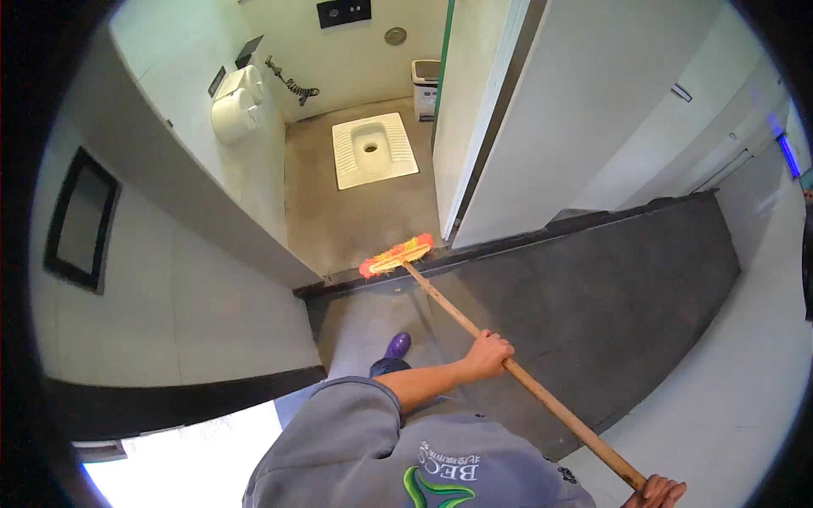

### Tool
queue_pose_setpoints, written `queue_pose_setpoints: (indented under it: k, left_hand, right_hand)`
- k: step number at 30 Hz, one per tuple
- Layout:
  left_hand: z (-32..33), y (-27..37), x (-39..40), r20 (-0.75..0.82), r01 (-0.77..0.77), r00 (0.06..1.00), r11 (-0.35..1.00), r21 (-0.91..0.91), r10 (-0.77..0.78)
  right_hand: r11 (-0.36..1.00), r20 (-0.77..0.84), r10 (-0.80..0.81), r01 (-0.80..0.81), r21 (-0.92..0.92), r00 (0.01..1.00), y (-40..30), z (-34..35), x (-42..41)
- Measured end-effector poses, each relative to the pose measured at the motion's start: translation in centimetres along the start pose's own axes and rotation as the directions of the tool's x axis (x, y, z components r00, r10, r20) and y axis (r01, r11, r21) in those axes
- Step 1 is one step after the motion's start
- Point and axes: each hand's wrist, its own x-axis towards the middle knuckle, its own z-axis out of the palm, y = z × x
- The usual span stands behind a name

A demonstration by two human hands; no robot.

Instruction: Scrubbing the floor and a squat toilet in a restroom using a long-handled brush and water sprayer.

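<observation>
A long wooden broom handle runs slantwise from the lower right towards the stall's threshold. My left hand is wrapped around its middle, and my right hand, partly cut off by the picture's lower edge, grips its upper end. At the far end, the broom head with orange and yellow bristles is at the dark raised sill of the toilet stall. Whether the bristles touch the sill or hang just above it, I cannot tell. Beyond lies a white squat toilet pan set in the stall floor.
The stall door stands open on the right. A white waste bin is in the back corner. Toilet-roll dispensers and a coiled hose hang on the walls. A black-framed panel is at left. My purple shoe stands before the sill.
</observation>
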Motion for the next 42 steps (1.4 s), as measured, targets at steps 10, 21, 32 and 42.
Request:
queue_pose_setpoints:
  k: [10, 21, 32, 42]
  left_hand:
    - [-9.9, -24.9, 7.9, -0.318, 0.421, 0.889, 0.862, 0.282, -0.33]
    - [-16.2, -20.1, 7.8, -0.191, 0.019, 0.979, 0.957, -0.288, -0.077]
    - [-21.8, -39.7, 8.6, -0.219, 0.462, 0.878, 0.873, 0.158, -0.425]
    - [-22.3, -32.1, 11.4, -0.045, 0.262, 0.963, 0.96, -0.097, -0.267]
  right_hand:
    - [0.803, 0.651, -0.099, 0.446, -0.394, 0.753, 23.4, 9.5, 2.7]
    - [0.976, 0.364, 0.036, -0.111, 0.187, 0.931, 12.5, 28.9, 16.7]
    - [0.931, 0.752, 0.037, 0.25, -0.265, 0.658, 29.2, 32.1, 12.5]
    - [0.998, 0.632, 0.039, -0.057, 0.007, 0.774, 19.7, 33.0, 19.3]
